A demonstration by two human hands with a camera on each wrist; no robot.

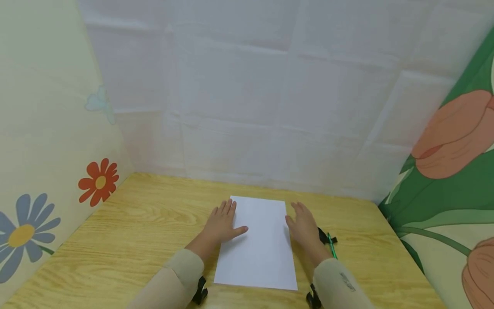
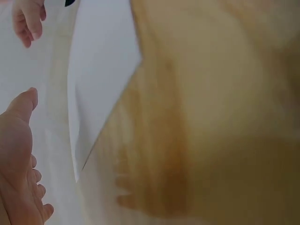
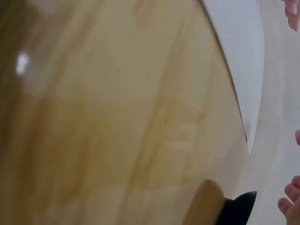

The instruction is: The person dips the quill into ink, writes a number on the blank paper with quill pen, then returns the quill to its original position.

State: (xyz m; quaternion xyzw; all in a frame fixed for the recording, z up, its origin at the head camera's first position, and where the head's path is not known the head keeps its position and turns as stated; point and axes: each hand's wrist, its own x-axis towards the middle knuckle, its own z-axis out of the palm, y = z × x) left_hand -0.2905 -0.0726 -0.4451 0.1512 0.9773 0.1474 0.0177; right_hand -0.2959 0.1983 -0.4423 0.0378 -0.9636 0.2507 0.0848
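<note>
A blank white sheet of paper (image 1: 256, 253) lies flat on the wooden table, in front of the person. Above its left edge is the left hand (image 1: 223, 224), fingers straight and thumb spread inward over the paper; in the left wrist view this hand (image 2: 18, 159) appears raised off the sheet. The right hand (image 1: 303, 223) is beside the paper's right edge, its fingers extended and slightly bent, holding nothing. Only fingertips of the right hand (image 3: 291, 201) show in the right wrist view.
Right of the right forearm lie a green pen (image 1: 332, 246) and a black object (image 1: 325, 237), partly hidden by the arm. The right wrist view shows a wooden handle (image 3: 206, 202) with a black end. A white cloth (image 1: 239, 94) hangs behind the table (image 1: 154, 223); flowered panels flank it.
</note>
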